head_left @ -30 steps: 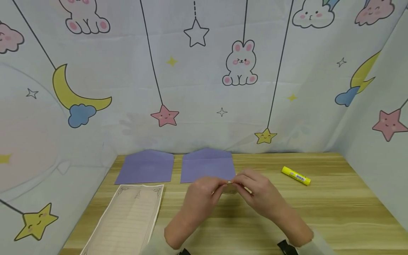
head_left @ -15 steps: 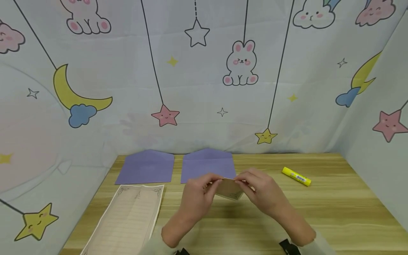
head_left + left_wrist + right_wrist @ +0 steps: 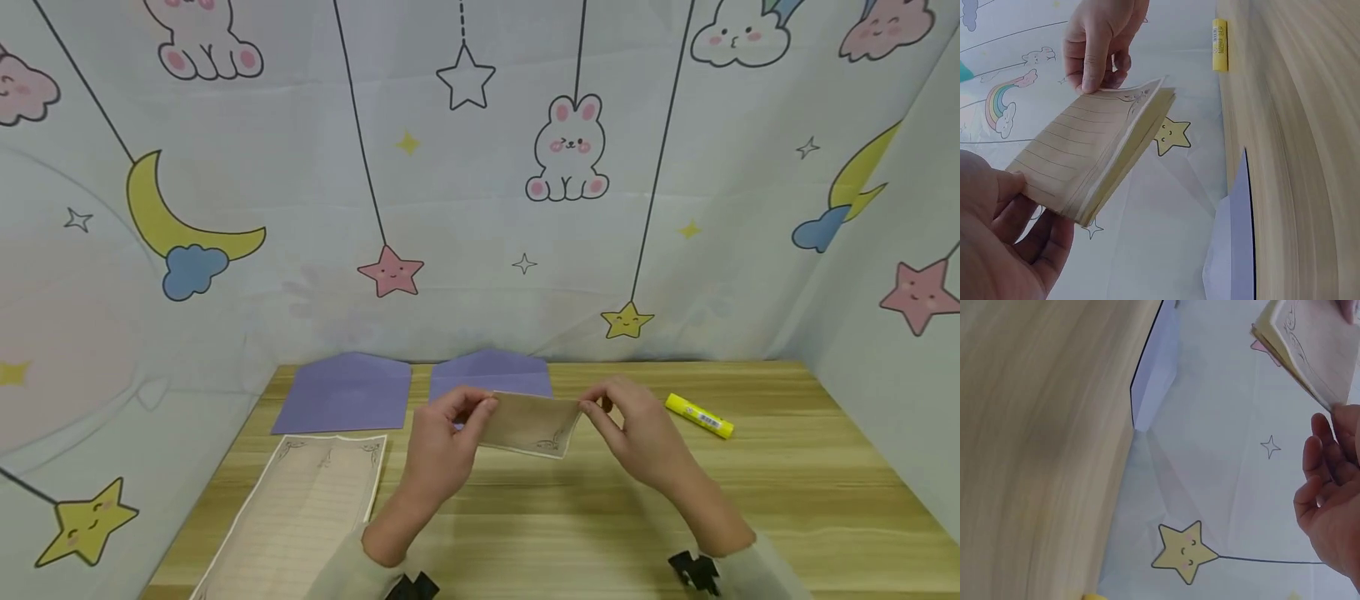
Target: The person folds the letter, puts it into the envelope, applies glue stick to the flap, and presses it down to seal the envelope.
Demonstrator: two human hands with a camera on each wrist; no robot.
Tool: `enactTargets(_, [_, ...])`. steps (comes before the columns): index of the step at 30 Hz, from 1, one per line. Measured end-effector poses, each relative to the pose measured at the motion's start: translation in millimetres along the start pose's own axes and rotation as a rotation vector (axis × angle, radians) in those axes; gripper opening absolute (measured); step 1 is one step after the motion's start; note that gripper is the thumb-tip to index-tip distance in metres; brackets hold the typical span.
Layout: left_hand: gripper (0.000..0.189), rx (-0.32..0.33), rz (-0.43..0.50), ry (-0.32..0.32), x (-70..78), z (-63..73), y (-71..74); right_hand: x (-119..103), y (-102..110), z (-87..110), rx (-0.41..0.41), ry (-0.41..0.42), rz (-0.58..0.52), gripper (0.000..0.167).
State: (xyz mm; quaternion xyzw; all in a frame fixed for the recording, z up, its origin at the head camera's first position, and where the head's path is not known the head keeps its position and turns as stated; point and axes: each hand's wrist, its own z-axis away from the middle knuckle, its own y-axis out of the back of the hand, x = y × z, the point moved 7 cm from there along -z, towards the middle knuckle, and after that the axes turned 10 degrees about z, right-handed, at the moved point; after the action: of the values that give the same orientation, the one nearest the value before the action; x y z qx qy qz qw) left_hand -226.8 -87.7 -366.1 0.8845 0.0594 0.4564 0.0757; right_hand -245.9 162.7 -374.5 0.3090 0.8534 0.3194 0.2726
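Note:
A folded sheet of lined letter paper (image 3: pixel 531 423), tan with an ornate corner, is held up above the table between both hands. My left hand (image 3: pixel 442 442) pinches its left end between thumb and fingers. At the other end, my right hand (image 3: pixel 637 433) pinches the upper corner with thumb and fingertips. In the left wrist view the folded letter paper (image 3: pixel 1079 144) shows ruled lines and several stacked layers along its edge. The right wrist view catches my right hand (image 3: pixel 1335 481) at the corner of the letter paper (image 3: pixel 1322 350).
Two purple envelopes lie at the back: the left envelope (image 3: pixel 345 396) and the middle envelope (image 3: pixel 491 375), partly behind the held paper. An unfolded lined letter sheet (image 3: pixel 300 500) rests at the left. A yellow glue stick (image 3: pixel 699 416) lies at the right on the wooden table (image 3: pixel 810 483).
My hands have moved apart and slightly up from close together. The folded letter paper has tilted into view, showing its broad face between them.

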Motion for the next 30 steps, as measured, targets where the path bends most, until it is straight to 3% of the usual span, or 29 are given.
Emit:
enactTargets(3, [0.007, -0.045, -0.005, 0.091, -6.8, 0.9, -2.8, 7, -1, 1.1, -0.038, -0.132, -0.118, 0.004])
enactTargets(6, [0.009, -0.148, -0.001, 0.185, -13.8, 3.9, -9.8, 11, -1, 2.2, -0.054, -0.233, -0.212, 0.006])
enactTargets(9, [0.013, -0.264, -0.002, 0.253, -18.7, 8.2, -19.5, 10, 0, 1.4, -0.059, -0.256, -0.25, 0.006])
enactTargets(12, [0.016, -0.337, -0.015, 0.287, -20.5, 12.3, -30.2, 6, -2, 0.4, -0.079, -0.227, -0.269, 0.005])
enactTargets(18, [0.012, -0.399, 0.007, 0.31, -23.8, 20.8, -49.1, -8, -17, 0.8, -0.171, -0.165, -0.312, 0.006])
enactTargets(24, [0.01, -0.462, 0.08, 0.368, -27.8, 27.5, -56.2, -22, -27, 1.3, -0.214, -0.129, -0.329, 0.008])
enactTargets(27, [0.008, -0.454, 0.087, 0.412, -33.1, 27.7, -54.5, -20, -28, 2.1, -0.205, -0.155, -0.301, 0.014])
enactTargets(30, [0.011, -0.399, 0.11, 0.475, -40.0, 25.4, -48.0, -13, -25, 2.5, -0.172, -0.2, -0.267, 0.03])
